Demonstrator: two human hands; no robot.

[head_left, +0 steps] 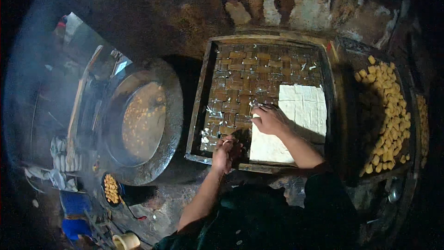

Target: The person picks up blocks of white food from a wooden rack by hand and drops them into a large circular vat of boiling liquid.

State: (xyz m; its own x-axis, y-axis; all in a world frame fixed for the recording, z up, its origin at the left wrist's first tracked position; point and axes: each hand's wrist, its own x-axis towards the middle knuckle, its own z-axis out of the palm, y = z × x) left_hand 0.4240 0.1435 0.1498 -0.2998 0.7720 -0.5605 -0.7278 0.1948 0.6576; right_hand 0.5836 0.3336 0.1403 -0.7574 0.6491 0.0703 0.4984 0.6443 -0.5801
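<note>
1. White and matte, the slab [303, 102] lies flat on the woven tray [254, 71], filling roughly three to six o'clock inside its wooden frame [199, 104]; cut or pressed lines cross its upper part.
2. The hands are apart. The right hand [269, 119] bends over the slab's edge at about nine o'clock, thumb and fingers parted; whether anything lies beneath them, I cannot tell.
3. The left hand [224, 152] is curled at the tray's seven o'clock, clear of the slab; whether it grips a scrap, I cannot tell.
4. By its look, the slab should be soft, moist and crumbly, slightly slippery, and fairly heavy as a whole; white crumbs [205, 135] at eight o'clock suggest it breaks easily.
5. Best hold: a flat palm beneath, or light fingers along both sides of one small piece. Pinching a corner would probably tear it.
</note>
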